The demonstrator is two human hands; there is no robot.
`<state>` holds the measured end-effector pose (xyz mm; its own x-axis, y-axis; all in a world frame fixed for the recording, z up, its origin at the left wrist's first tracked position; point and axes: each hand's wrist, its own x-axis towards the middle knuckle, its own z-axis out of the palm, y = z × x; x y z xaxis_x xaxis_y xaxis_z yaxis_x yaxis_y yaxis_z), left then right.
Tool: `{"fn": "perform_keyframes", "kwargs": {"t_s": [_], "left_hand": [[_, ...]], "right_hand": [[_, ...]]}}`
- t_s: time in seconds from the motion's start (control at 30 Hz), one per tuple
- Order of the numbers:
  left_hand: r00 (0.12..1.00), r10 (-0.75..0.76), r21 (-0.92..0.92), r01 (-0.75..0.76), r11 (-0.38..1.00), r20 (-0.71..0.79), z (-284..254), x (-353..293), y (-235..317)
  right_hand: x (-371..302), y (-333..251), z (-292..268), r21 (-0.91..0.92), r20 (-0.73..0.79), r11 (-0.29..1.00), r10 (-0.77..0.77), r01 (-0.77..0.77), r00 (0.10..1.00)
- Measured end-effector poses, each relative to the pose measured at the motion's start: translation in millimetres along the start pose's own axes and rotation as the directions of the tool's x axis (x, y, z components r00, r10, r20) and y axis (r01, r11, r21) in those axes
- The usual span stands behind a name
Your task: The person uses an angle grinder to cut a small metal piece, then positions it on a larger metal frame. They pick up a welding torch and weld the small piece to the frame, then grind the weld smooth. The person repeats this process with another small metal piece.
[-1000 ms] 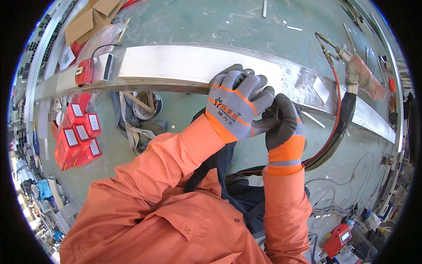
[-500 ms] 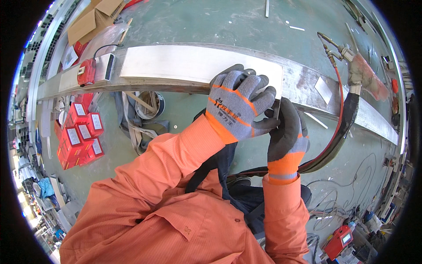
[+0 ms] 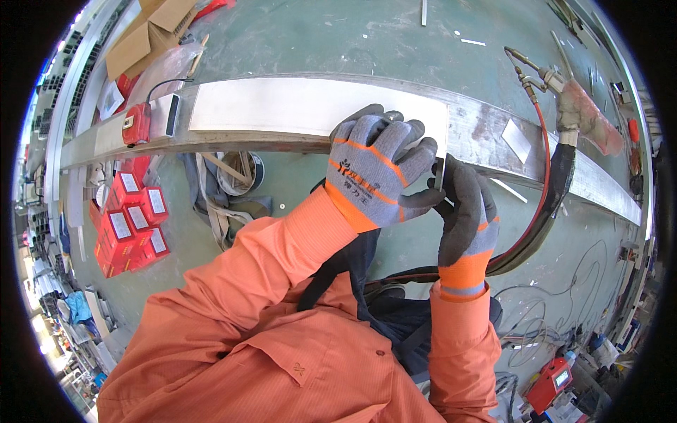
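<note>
A long white flat bar (image 3: 296, 106) lies along a grey metal beam (image 3: 483, 134). My left hand (image 3: 381, 169), in a grey and orange glove, has its fingers curled over the bar's near edge by the right end. Its thumb reaches toward a thin metal strip (image 3: 441, 174) at that end. My right hand (image 3: 465, 211), gloved alike, pinches this strip between thumb and fingers, just off the bar's corner. The strip's lower part is hidden by the gloves.
A red tape measure (image 3: 137, 125) sits at the beam's left part. A welding torch (image 3: 564, 92) with a thick hose rests across the right side. Red boxes (image 3: 120, 233), a bucket (image 3: 247, 173) and a cardboard box (image 3: 148, 42) stand on the floor.
My right hand has shifted slightly right and down, its grip on the strip kept. My left hand stays on the bar's edge, and the view has shifted a little.
</note>
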<state>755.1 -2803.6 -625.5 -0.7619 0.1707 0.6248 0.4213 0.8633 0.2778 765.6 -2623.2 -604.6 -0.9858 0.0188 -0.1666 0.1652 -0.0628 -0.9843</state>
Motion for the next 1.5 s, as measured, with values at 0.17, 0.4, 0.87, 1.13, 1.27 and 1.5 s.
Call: {"fn": "perform_keyframes", "kwargs": {"t_s": [0.17, 0.4, 0.87, 1.13, 1.27, 1.5], "left_hand": [[0.999, 0.001, -0.001, -0.001, 1.000, -0.038, 3.1, 0.0, 0.2], [0.999, 0.027, 0.051, -0.025, 0.998, -0.040, 1.1, 0.1, 1.4], [0.995, 0.022, -0.033, -0.026, 0.999, -0.099, 6.6, 9.2, 6.2], [0.996, 0.014, 0.012, -0.013, 1.000, -0.091, 4.3, 6.3, -0.4], [0.999, -0.009, 0.044, 0.011, 0.999, -0.046, 3.8, -2.3, -2.6], [0.999, -0.017, 0.019, 0.018, 1.000, -0.033, 5.1, -3.4, -2.0]], "right_hand": [[-8.0, -9.9, 4.7, 0.017, -0.019, 0.999, 0.036, -0.036, 0.999], [-10.0, -5.6, 3.2, 0.002, -0.038, 1.000, 0.027, -0.026, 0.999], [150.5, -27.9, -293.6, -0.637, -0.311, 0.753, -0.448, 0.166, 0.838], [134.9, -86.0, -221.2, -0.433, -0.227, 0.882, 0.091, -0.185, 0.970], [19.6, -107.6, -188.8, -0.167, -0.248, 0.980, 0.067, -0.111, 0.967], [-67.0, -213.0, -74.5, -0.579, -0.420, 0.781, -0.039, -0.235, 0.906]]}}
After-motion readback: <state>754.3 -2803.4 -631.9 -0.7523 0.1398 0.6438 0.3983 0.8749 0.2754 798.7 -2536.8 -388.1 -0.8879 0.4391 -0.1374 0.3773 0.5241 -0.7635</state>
